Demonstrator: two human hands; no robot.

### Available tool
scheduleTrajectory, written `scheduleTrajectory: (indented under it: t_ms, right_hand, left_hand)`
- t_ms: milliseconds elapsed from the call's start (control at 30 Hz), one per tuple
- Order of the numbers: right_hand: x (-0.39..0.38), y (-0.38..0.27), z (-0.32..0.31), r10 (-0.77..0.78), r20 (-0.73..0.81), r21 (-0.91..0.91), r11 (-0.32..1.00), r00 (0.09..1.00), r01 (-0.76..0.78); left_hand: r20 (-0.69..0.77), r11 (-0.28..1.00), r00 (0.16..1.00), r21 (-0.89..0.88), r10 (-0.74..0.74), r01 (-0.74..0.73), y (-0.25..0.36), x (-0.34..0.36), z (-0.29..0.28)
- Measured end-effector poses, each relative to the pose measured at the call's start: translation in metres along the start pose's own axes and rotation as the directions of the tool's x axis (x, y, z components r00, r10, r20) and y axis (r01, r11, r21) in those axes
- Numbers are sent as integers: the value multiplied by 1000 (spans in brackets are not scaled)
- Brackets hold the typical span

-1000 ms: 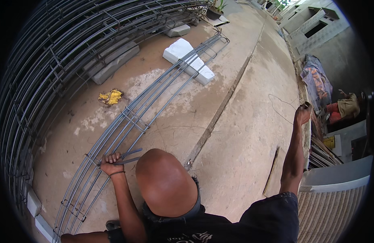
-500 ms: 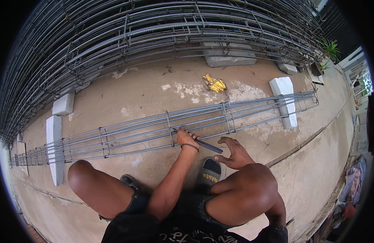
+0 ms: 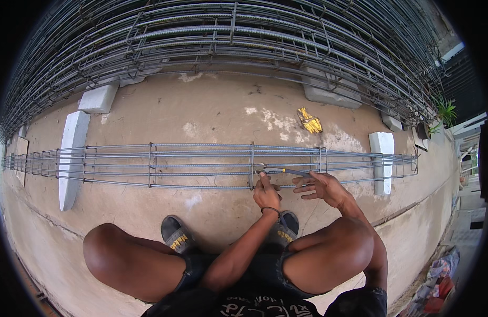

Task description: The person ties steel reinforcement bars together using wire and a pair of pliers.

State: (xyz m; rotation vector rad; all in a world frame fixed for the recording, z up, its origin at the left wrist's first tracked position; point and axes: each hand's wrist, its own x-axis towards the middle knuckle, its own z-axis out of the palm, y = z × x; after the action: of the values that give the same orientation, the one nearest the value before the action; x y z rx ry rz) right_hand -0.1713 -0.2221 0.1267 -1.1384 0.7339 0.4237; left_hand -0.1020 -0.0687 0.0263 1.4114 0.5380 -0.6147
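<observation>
At rebar cage [image 3: 252, 158], pliers [image 3: 284, 170] in L fingers [image 3: 263, 180], R fingers [image 3: 305, 188] nr handle [image 3: 298, 172].

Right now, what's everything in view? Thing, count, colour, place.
Rebar cage: 1, grey, across the middle
Pincer-like tool: 1, grey with yellow, centre
Stacked cages: many, grey, top
Long blocks: 2, white, under rebar cage
Other blocks: several, pale grey, beneath stacked cages
Crumpled item: 1, yellow, beyond rebar cage
Plant: 1, green, far right
Heap: 1, grey and red, lower right
Slippers: 2, dark, below centre
Left hand: 1, bare, holding tool
Right hand: 1, bare, by tool
</observation>
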Motion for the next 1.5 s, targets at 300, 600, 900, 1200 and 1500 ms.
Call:
scheduleTrajectory:
  t_ms: [300, 600, 900, 1200, 1500]
  right_hand:
    - [-64, 5, -76, -188, -136, -105, 979, 973, 174]
    - [-63, 102, -32, -897, -398, -917, 385, 193, -102]
    - [-22, 118, 24, -473, -548, -244, 880, 690, 408]
    - [-17, 115, -60, -617, -642, -528, 786, 455, 321]
    - [32, 112, -107, -780, -513, -826, 562, 359, 40]
  left_hand:
    - [82, 991, 992, -94, 98, -90, -9, 17, -34]
    - [652, 902, 750, -250, -111, 352, 3, -22, 9]
    - [726, 946, 687, -208, -22, 250, 37, -28, 45]
    - [620, 988, 774, 146, -125, 42, -5, 9, 56]
    - [611, 540, 736, 530, 292, -654, 8, 37, 161]
